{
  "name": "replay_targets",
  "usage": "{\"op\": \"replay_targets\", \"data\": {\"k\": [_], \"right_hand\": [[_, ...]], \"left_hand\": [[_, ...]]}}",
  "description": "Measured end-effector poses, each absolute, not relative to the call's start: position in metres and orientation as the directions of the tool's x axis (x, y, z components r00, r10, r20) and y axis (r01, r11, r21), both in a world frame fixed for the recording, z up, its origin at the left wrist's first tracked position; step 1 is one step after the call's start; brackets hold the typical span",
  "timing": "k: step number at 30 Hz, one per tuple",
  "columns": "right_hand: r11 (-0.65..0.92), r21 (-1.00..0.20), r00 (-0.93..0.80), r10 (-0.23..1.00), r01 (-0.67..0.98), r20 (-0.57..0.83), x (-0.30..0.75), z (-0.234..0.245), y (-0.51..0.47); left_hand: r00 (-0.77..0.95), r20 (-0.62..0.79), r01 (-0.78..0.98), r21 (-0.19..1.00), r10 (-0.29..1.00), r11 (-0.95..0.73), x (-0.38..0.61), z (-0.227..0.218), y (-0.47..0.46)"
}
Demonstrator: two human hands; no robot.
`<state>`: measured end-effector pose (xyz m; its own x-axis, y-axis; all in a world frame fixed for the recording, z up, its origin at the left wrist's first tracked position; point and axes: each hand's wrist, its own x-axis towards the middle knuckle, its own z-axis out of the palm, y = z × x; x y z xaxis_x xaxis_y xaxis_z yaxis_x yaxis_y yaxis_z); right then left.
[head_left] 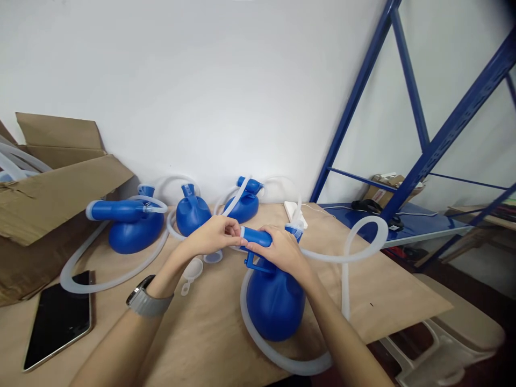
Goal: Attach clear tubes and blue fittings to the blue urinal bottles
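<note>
Nearest are the two forearms [341,336], above the worktop [387,301]. By its front edge stands a blue bottle [275,309]; the right hand [278,246] grasps the blue cylinder [257,236] on it. Whether the left hand [215,236] grips its end, I cannot tell. Wood extends to the front right corner; a blue rack [443,129] and a white wall [242,80] stand behind.

Handled bottle [276,309]: smooth plastic, soft gloss. Attached tube [294,367]: translucent plastic, smooth, satin. Cylinder [257,236]: smooth plastic, light sheen. Tabbed scoop-shaped piece [193,267]: translucent plastic. Bench [387,295]: wood-grained, smooth, low sheen. Carton [72,183]: cardboard, matt. Tablet [60,317]: glossy screen, metallic-looking edge. Rack [353,102]: painted metal, glossy. Seat [463,317]: smooth plastic, dull.
</note>
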<state>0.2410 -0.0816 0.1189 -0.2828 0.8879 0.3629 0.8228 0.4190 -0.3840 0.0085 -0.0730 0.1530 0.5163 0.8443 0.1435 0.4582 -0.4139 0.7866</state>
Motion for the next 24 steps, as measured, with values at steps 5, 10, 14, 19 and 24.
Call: {"op": "replay_targets", "data": {"k": [5, 10, 14, 19, 24], "right_hand": [[0.384, -0.408, -0.256, 0.907, 0.828, 0.334, 0.242, 0.117, -0.08], [0.392, -0.44, -0.263, 0.908, 0.808, 0.326, 0.242, 0.119, -0.08], [0.417, -0.458, -0.299, 0.902, 0.785, 0.311, 0.243, 0.121, -0.081], [0.462, -0.45, -0.372, 0.886, 0.764, 0.278, 0.244, 0.122, -0.081], [0.467, -0.471, -0.379, 0.884, 0.748, 0.274, 0.245, 0.12, -0.078]], "left_hand": [[0.571, 0.081, 0.345, 0.879, 0.817, -0.329, 0.004, 0.142, -0.065], [0.581, 0.089, 0.314, 0.892, 0.809, -0.324, 0.01, 0.143, -0.066], [0.601, 0.111, 0.345, 0.857, 0.791, -0.383, 0.009, 0.149, -0.067], [0.652, 0.037, 0.441, 0.794, 0.758, -0.418, -0.002, 0.161, -0.073], [0.679, -0.102, 0.47, 0.821, 0.727, -0.323, -0.018, 0.172, -0.08]]}}
